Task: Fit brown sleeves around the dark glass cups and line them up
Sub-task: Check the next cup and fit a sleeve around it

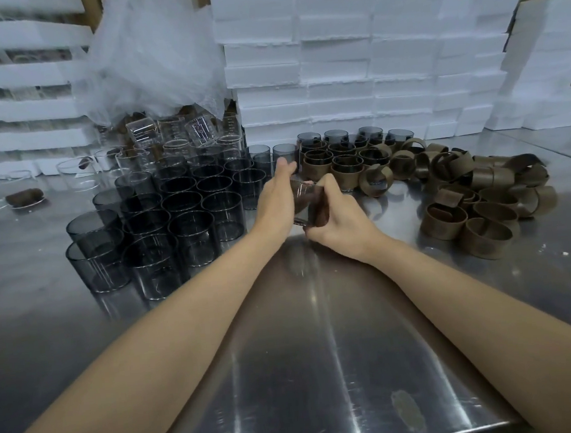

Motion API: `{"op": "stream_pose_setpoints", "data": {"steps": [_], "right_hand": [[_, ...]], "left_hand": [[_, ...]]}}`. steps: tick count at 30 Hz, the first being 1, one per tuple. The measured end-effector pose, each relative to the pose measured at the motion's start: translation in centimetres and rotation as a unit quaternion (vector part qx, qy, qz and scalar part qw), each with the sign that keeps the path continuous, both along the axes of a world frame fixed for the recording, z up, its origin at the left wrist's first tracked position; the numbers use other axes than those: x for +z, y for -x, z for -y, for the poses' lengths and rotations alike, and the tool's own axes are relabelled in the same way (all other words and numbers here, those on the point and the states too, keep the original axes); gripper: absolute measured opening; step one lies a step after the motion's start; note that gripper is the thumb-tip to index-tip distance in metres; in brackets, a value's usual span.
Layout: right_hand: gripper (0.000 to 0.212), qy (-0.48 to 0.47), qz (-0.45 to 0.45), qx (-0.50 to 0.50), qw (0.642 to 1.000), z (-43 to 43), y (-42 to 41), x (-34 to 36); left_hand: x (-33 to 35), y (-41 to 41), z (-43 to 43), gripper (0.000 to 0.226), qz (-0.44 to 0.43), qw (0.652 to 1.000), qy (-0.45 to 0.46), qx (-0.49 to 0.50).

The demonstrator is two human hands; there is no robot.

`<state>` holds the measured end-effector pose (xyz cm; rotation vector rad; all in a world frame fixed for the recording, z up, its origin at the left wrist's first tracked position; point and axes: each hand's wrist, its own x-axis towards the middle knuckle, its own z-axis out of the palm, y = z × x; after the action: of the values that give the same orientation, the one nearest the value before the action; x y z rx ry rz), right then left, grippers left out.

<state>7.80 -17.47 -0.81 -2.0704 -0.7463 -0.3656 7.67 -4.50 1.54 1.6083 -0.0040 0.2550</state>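
foam blocks (367, 58): white, stacked high along the back.
steel table (320, 349): bears everything; both forearms reach out over it.
bare dark cups (182, 216): a large upright cluster on the left with no sleeves on them. judging by the crowd, most of the job is left.
loose sleeves (478, 196): a heap of brown rings on the right, not yet used.
sleeved cups (337, 158): a small block of rows at back centre, between the bare cluster and the heap. this is the finished share, a minority so far.
held cup (305, 203): off the table and tilted between the two hands, just in front of the finished rows. brown shows against its near end, likely a sleeve going on; how far on, i cannot tell.
right hand (338, 212): fingers curled round the cup's right side and the brown band, gripping.
left hand (276, 200): fingers fairly straight, pressed along the cup's left side, steadying it.
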Motion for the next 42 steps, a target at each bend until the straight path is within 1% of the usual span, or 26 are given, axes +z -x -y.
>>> {"op": "stream_pose_setpoints", "data": {"steps": [2,4,6,8,10,12,14,15,16,18,19,20,22,24,26,30,32,34,35,36,38,39,40,42], "right_hand": [[0.056,-0.018,-0.026,0.005,0.999,0.1,0.1,0.2],[0.056,-0.048,-0.044,0.021,0.998,0.1,0.2,0.4],[0.057,-0.104,-0.091,0.058,0.989,0.2,0.1,0.5],[0.062,-0.141,-0.143,0.071,0.977,0.1,-0.2,0.6],[0.068,-0.166,-0.173,0.047,0.97,0.0,-0.6,0.7],[0.072,-0.204,-0.194,0.014,0.959,0.0,-0.8,0.8],[0.075,-0.197,-0.181,-0.015,0.963,0.1,-0.7,0.9],[0.075,-0.18,-0.164,-0.031,0.969,0.1,-0.6,1.0],[0.069,-0.167,-0.144,-0.049,0.974,0.0,-0.5,1.1],[0.052,-0.129,-0.103,-0.089,0.982,-0.2,-0.4,1.3],[0.048,-0.091,-0.082,-0.111,0.986,-0.4,-0.3,1.4],[0.049,-0.036,-0.065,-0.133,0.988,-0.5,-0.2,1.5],[0.069,0.058,-0.032,-0.152,0.986,-1.1,0.2,1.3],[0.085,0.084,-0.002,-0.131,0.988,-1.9,0.9,1.1],[0.091,0.062,-0.007,-0.118,0.991,-2.7,1.4,0.8],[0.093,0.026,-0.019,-0.131,0.991,-2.2,1.0,0.7],[0.1,-0.002,-0.042,-0.131,0.991,-1.7,0.6,0.8],[0.105,-0.05,-0.073,-0.123,0.988,-1.3,0.2,1.1],[0.103,-0.08,-0.091,-0.114,0.986,-1.0,0.0,1.2],[0.093,-0.109,-0.11,-0.096,0.983,-0.5,-0.3,1.4],[0.066,-0.156,-0.148,-0.038,0.976,0.5,-0.8,1.5],[0.059,-0.176,-0.169,-0.009,0.97,0.8,-0.9,1.6],[0.057,-0.189,-0.182,0.01,0.965,0.8,-0.8,1.7],[0.057,-0.182,-0.154,-0.006,0.971,0.6,-0.9,1.5]], "left_hand": [[0.3,0.3,0.1,0.054,-0.057,0.99,0.121,-0.05],[0.2,0.5,0.1,0.062,-0.102,0.966,0.215,-0.097],[0.0,0.4,0.3,0.071,-0.123,0.945,0.275,-0.129],[-0.3,0.3,0.7,0.078,-0.121,0.937,0.294,-0.142],[-0.5,0.1,1.1,0.077,-0.103,0.943,0.275,-0.154],[-1.0,0.2,1.5,0.066,-0.081,0.954,0.226,-0.178],[-1.5,0.0,1.5,0.05,-0.061,0.962,0.185,-0.193],[-1.6,-0.2,1.5,0.043,-0.053,0.964,0.172,-0.194],[-1.7,-0.3,1.4,0.039,-0.047,0.968,0.159,-0.188],[-1.8,-0.4,1.3,0.045,-0.035,0.977,0.138,-0.159],[-1.9,-0.5,1.3,0.049,-0.029,0.982,0.132,-0.135],[-2.1,-0.5,1.3,0.051,-0.019,0.986,0.129,-0.102],[-2.4,-0.7,1.1,0.048,0.016,0.991,0.125,-0.034],[-2.4,-0.8,0.9,0.049,0.028,0.989,0.143,-0.013],[-2.2,-0.7,1.1,0.046,0.027,0.992,0.126,-0.016],[-2.2,-0.5,1.5,0.046,0.005,0.999,0.034,-0.02],[-2.1,-0.5,1.5,0.044,-0.001,1.0,0.01,-0.026],[-2.1,-0.4,1.5,0.049,0.002,0.999,-0.008,-0.038],[-2.1,-0.3,1.6,0.049,0.006,0.999,-0.009,-0.05],[-2.0,-0.2,1.6,0.046,0.012,0.998,0.001,-0.067],[-1.9,0.0,1.6,0.04,0.02,0.994,0.017,-0.105],[-1.9,0.1,1.6,0.041,0.023,0.992,0.017,-0.121],[-1.8,0.2,1.5,0.042,0.025,0.99,0.019,-0.136],[-2.0,0.3,1.6,0.044,0.034,0.988,0.023,-0.151]]}}
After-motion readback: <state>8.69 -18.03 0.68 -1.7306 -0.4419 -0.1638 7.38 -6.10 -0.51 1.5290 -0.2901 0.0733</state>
